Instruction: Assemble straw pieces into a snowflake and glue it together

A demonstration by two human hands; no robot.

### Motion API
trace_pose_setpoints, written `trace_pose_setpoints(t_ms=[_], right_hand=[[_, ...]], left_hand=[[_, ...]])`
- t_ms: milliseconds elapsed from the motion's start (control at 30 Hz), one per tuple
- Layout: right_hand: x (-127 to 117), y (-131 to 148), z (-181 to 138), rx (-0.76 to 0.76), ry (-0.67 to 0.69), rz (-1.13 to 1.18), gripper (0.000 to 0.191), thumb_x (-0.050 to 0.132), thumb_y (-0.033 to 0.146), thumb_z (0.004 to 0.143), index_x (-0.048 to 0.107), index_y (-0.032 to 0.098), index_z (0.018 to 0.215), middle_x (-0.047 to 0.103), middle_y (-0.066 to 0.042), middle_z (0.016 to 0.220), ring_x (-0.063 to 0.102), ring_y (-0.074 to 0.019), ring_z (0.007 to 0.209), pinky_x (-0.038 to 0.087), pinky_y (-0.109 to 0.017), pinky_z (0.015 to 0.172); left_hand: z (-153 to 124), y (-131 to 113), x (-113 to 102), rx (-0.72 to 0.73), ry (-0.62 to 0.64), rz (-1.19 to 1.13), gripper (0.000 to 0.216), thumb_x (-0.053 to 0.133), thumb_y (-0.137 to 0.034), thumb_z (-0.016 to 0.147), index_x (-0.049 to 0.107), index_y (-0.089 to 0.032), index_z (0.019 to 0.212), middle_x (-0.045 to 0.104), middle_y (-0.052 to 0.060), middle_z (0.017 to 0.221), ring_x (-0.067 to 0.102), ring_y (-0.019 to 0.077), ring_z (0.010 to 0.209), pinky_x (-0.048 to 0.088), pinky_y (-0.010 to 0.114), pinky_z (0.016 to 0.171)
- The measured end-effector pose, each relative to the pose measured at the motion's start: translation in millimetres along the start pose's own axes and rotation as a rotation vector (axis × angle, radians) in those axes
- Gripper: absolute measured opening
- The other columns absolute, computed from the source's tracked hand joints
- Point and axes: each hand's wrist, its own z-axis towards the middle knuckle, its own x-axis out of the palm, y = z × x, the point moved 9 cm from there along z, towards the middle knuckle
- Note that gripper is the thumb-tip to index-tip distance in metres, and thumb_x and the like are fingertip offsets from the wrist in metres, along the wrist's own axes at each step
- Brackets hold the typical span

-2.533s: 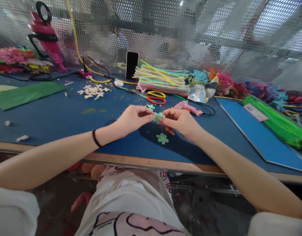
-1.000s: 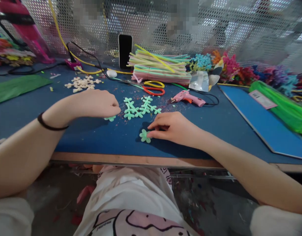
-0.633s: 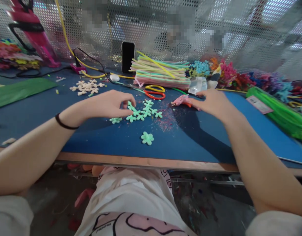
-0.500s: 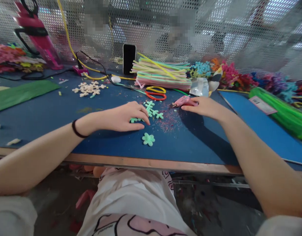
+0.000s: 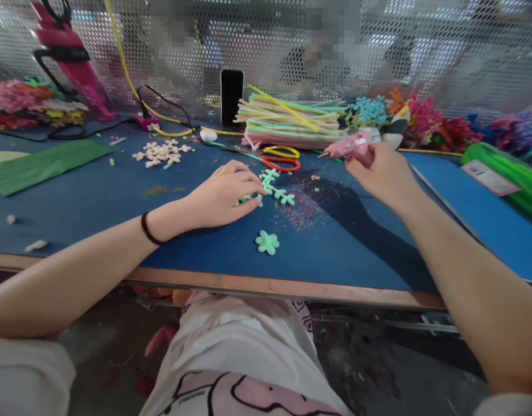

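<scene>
My left hand (image 5: pixel 229 193) rests palm down on the blue tabletop, its fingers lightly curled over mint-green fuzzy sprigs (image 5: pixel 272 182). Part of the sprigs lies hidden beneath those fingers. Raised above the table, my right hand (image 5: pixel 380 173) grips a pink hand tool (image 5: pixel 346 145) whose narrow pointed tip faces left. I cannot make out its exact kind. A mint-green fuzzy flower (image 5: pixel 267 242) lies flat in front of my left hand, near the table edge.
Yellow and red-handled scissors (image 5: pixel 281 159) lie beyond the sprigs. Behind them are a bundle of pastel pipe cleaners (image 5: pixel 291 124) and a phone (image 5: pixel 232 98). White fuzzy pieces (image 5: pixel 162 152), green felt (image 5: pixel 53 164) and a pink bottle (image 5: pixel 84 81) are left; a green pack (image 5: pixel 508 179) is right.
My right hand has lifted the pink tool off the table, up and to the right. My left hand stays over the sprigs. The whole view has shifted slightly.
</scene>
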Motion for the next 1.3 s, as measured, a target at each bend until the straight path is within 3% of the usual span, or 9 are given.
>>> trace_pose_setpoints(t_ms=[133, 200, 300, 400, 600, 833, 1067, 1300], right_hand=[[-11.9, 15.7, -6.6, -0.127, -0.083, 0.065, 0.029, 0.07, 0.033, 0.083, 0.055, 0.018, 0.102, 0.064, -0.016, 0.097, 0.058, -0.0266, 0.086, 0.04, -0.037, 0.075], [-15.0, 29.3, -13.7, -0.234, -0.086, 0.098, 0.031, 0.07, 0.03, 0.083, 0.055, 0.017, 0.107, 0.064, -0.016, 0.097, 0.058, -0.0254, 0.085, 0.041, -0.037, 0.075], [-15.3, 53.8, -29.5, -0.375, -0.051, 0.165, 0.036, 0.067, 0.029, 0.085, 0.053, 0.014, 0.114, 0.064, -0.014, 0.094, 0.056, -0.0201, 0.075, 0.043, -0.034, 0.07], [-8.7, 76.9, -45.8, -0.498, -0.001, 0.166, 0.03, 0.062, 0.029, 0.084, 0.053, 0.016, 0.109, 0.063, -0.011, 0.092, 0.054, -0.0179, 0.071, 0.044, -0.032, 0.067], [3.9, 99.2, -68.8, -0.805, -0.025, 0.161, 0.022, 0.061, 0.034, 0.081, 0.05, 0.021, 0.095, 0.061, -0.007, 0.084, 0.057, -0.0232, 0.074, 0.046, -0.036, 0.066], [17.7, 100.8, -73.9, -0.835, 0.055, 0.101, 0.021, 0.06, 0.04, 0.085, 0.053, 0.022, 0.092, 0.058, -0.005, 0.081, 0.056, -0.0234, 0.072, 0.042, -0.035, 0.064], [17.6, 107.5, -78.9, -0.851, 0.038, 0.077, 0.018, 0.058, 0.037, 0.087, 0.052, 0.022, 0.094, 0.059, -0.005, 0.082, 0.057, -0.0235, 0.074, 0.043, -0.034, 0.065], [19.6, 106.5, -78.1, -0.853, 0.053, 0.069, 0.016, 0.057, 0.034, 0.087, 0.051, 0.022, 0.097, 0.058, -0.006, 0.084, 0.057, -0.0241, 0.075, 0.043, -0.035, 0.066]], left_hand=[[0.9, -2.9, -14.1, -0.047, -0.058, -0.064, 0.025, 0.057, -0.034, 0.094, 0.077, -0.021, 0.095, 0.075, 0.005, 0.084, 0.063, 0.0197, 0.087, 0.047, 0.034, 0.089], [-0.4, -4.4, -13.2, -0.076, -0.001, -0.181, 0.023, 0.059, -0.036, 0.092, 0.078, -0.022, 0.092, 0.071, 0.001, 0.071, 0.061, 0.014, 0.066, 0.047, 0.027, 0.074], [-3.8, -15.2, -7.3, -0.027, 0.134, -0.335, 0.022, 0.063, -0.038, 0.089, 0.079, -0.024, 0.091, 0.068, -0.001, 0.062, 0.057, 0.0104, 0.054, 0.045, 0.023, 0.063], [-6.3, -24.8, -4.7, 0.048, 0.207, -0.4, 0.02, 0.066, -0.038, 0.088, 0.081, -0.025, 0.088, 0.07, 0.0, 0.062, 0.059, 0.0098, 0.054, 0.044, 0.02, 0.06], [-6.8, -33.8, -3.0, 0.185, 0.185, -0.431, 0.02, 0.075, -0.036, 0.085, 0.082, -0.021, 0.097, 0.071, 0.0, 0.061, 0.058, 0.0073, 0.051, 0.041, 0.018, 0.055], [-7.8, -35.6, 4.7, 0.204, 0.208, -0.367, 0.022, 0.075, -0.038, 0.086, 0.082, -0.021, 0.097, 0.071, 0.001, 0.062, 0.059, 0.008, 0.051, 0.04, 0.018, 0.055], [-6.8, -36.9, -1.5, 0.21, 0.176, -0.341, 0.015, 0.074, -0.035, 0.087, 0.081, -0.022, 0.088, 0.074, 0.0, 0.067, 0.062, 0.0078, 0.056, 0.042, 0.018, 0.057], [-7.3, -35.9, -1.2, 0.231, 0.162, -0.311, 0.013, 0.068, -0.027, 0.09, 0.081, -0.023, 0.091, 0.077, 0.0, 0.073, 0.067, 0.0097, 0.062, 0.045, 0.018, 0.061]])
